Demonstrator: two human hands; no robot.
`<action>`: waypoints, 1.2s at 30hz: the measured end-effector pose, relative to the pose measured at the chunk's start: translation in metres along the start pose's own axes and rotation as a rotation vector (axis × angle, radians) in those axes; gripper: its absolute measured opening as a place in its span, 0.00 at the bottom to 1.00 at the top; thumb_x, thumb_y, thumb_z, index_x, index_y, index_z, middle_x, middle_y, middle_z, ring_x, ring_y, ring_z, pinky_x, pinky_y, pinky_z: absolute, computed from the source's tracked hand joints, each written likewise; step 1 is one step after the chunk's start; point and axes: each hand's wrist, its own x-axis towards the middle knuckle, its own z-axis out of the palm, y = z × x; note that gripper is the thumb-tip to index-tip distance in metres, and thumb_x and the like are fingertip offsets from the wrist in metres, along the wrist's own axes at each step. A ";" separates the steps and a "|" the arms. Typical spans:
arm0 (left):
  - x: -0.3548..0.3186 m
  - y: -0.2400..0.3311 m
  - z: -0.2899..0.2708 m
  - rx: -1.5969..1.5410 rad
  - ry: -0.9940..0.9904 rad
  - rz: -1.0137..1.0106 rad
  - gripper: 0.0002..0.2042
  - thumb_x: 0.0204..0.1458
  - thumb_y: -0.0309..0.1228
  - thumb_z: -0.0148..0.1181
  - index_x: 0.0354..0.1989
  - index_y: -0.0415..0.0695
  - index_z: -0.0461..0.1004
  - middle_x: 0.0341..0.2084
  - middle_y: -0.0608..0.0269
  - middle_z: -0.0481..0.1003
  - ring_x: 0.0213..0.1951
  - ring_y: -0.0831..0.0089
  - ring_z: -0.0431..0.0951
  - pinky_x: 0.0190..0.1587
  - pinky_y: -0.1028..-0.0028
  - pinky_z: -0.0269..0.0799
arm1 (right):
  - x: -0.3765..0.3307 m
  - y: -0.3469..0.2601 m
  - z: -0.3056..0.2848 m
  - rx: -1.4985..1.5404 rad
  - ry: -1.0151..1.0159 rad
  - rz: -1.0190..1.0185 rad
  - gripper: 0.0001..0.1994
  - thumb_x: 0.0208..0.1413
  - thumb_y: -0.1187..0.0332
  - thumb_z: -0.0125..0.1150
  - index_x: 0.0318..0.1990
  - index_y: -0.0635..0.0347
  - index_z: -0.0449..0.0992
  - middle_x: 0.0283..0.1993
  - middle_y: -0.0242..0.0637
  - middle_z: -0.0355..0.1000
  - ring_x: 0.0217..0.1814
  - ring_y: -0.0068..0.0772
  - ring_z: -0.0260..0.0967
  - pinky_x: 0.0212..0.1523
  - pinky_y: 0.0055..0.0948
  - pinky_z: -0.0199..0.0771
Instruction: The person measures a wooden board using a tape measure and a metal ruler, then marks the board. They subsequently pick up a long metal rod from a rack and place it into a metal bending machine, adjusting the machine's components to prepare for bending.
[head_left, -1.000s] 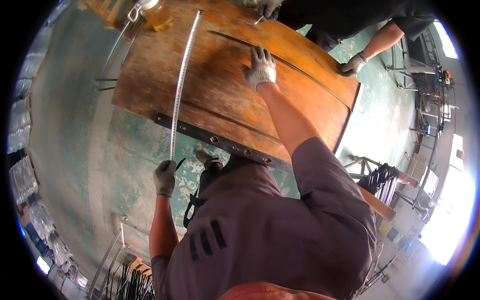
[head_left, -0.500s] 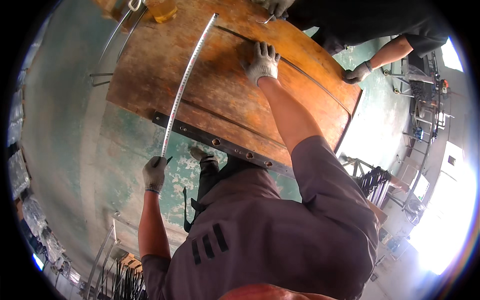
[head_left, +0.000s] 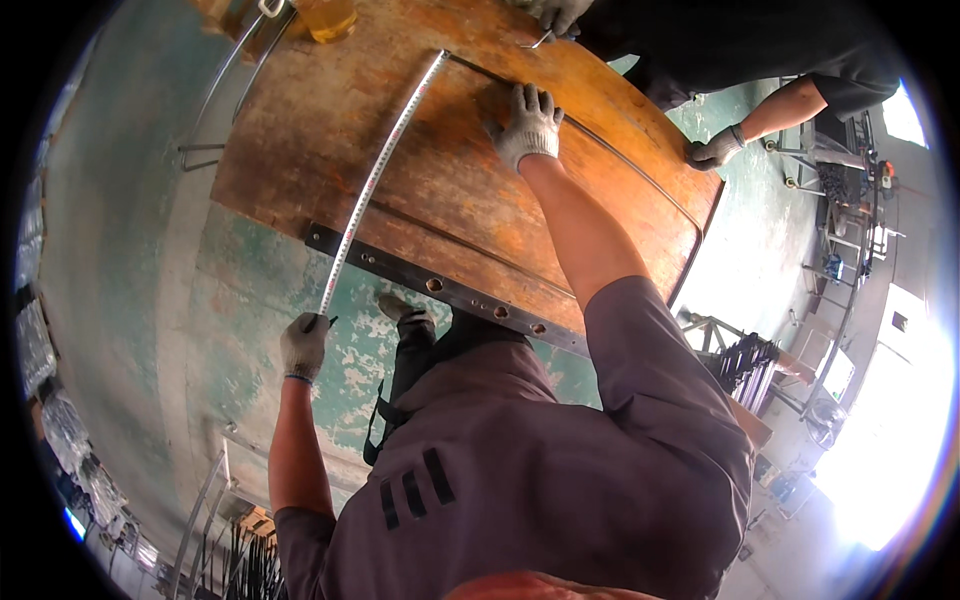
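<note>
While the left hand point(head_left: 303, 345) pinches the tape measure point(head_left: 378, 180) and the right hand point(head_left: 528, 125) lies spread flat on the rusty worktop point(head_left: 300, 150), slack could skew the reading.

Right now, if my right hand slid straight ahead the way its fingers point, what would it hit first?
Probably the thin metal rod lying across the rusty table, just beyond the right hand. Depth is unclear, so the fingertips may already touch it.

tape measure point(head_left: 385, 165) crossing tabletop point(head_left: 300, 130), rod point(head_left: 620, 150) alongside
</note>
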 end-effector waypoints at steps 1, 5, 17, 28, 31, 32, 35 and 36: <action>0.001 -0.007 0.002 0.002 0.007 0.008 0.16 0.62 0.43 0.65 0.39 0.40 0.84 0.28 0.48 0.82 0.33 0.59 0.84 0.41 0.63 0.76 | -0.001 -0.001 -0.002 -0.001 -0.017 -0.001 0.47 0.64 0.40 0.65 0.79 0.64 0.60 0.81 0.45 0.57 0.83 0.52 0.49 0.81 0.55 0.48; 0.000 -0.011 0.006 0.046 0.028 0.018 0.18 0.62 0.46 0.64 0.40 0.41 0.84 0.32 0.45 0.83 0.37 0.51 0.85 0.42 0.60 0.77 | -0.004 -0.007 -0.008 -0.032 -0.050 0.001 0.48 0.63 0.39 0.65 0.80 0.63 0.59 0.82 0.45 0.57 0.83 0.52 0.50 0.81 0.55 0.48; -0.003 0.009 0.002 0.145 0.046 -0.043 0.17 0.63 0.46 0.61 0.37 0.42 0.81 0.34 0.42 0.82 0.41 0.41 0.83 0.43 0.52 0.76 | 0.006 0.000 0.013 -0.015 -0.050 0.004 0.51 0.63 0.36 0.63 0.83 0.62 0.55 0.86 0.45 0.52 0.87 0.53 0.45 0.85 0.58 0.43; -0.003 0.006 0.015 0.202 0.143 -0.031 0.16 0.64 0.46 0.61 0.40 0.44 0.82 0.39 0.43 0.83 0.45 0.39 0.82 0.47 0.48 0.77 | 0.008 0.002 0.013 0.028 -0.041 -0.004 0.51 0.63 0.36 0.63 0.82 0.64 0.57 0.84 0.48 0.54 0.85 0.55 0.48 0.84 0.60 0.46; -0.004 0.002 0.019 0.201 0.165 -0.002 0.16 0.63 0.45 0.60 0.39 0.44 0.83 0.38 0.42 0.83 0.45 0.39 0.83 0.47 0.48 0.77 | 0.007 0.003 0.017 0.004 -0.031 -0.010 0.51 0.63 0.36 0.63 0.82 0.64 0.57 0.85 0.48 0.54 0.85 0.56 0.48 0.84 0.60 0.45; -0.002 -0.001 0.021 0.208 0.170 0.009 0.16 0.63 0.45 0.60 0.39 0.43 0.83 0.37 0.42 0.83 0.44 0.39 0.83 0.46 0.48 0.77 | 0.006 0.003 0.017 0.002 -0.035 -0.009 0.51 0.63 0.36 0.63 0.82 0.64 0.57 0.85 0.48 0.53 0.86 0.56 0.47 0.84 0.61 0.44; 0.001 -0.005 0.024 0.227 0.180 0.028 0.16 0.63 0.45 0.60 0.39 0.43 0.83 0.36 0.42 0.82 0.43 0.39 0.83 0.46 0.47 0.77 | 0.006 0.003 0.015 0.003 -0.048 -0.003 0.50 0.63 0.37 0.63 0.82 0.64 0.56 0.86 0.48 0.52 0.86 0.56 0.46 0.84 0.61 0.43; 0.001 -0.006 0.024 0.230 0.181 0.028 0.16 0.63 0.45 0.59 0.38 0.43 0.82 0.36 0.42 0.82 0.43 0.39 0.83 0.46 0.47 0.77 | 0.007 0.002 0.014 0.005 -0.054 0.000 0.50 0.64 0.37 0.63 0.82 0.64 0.56 0.86 0.48 0.52 0.87 0.56 0.46 0.85 0.61 0.43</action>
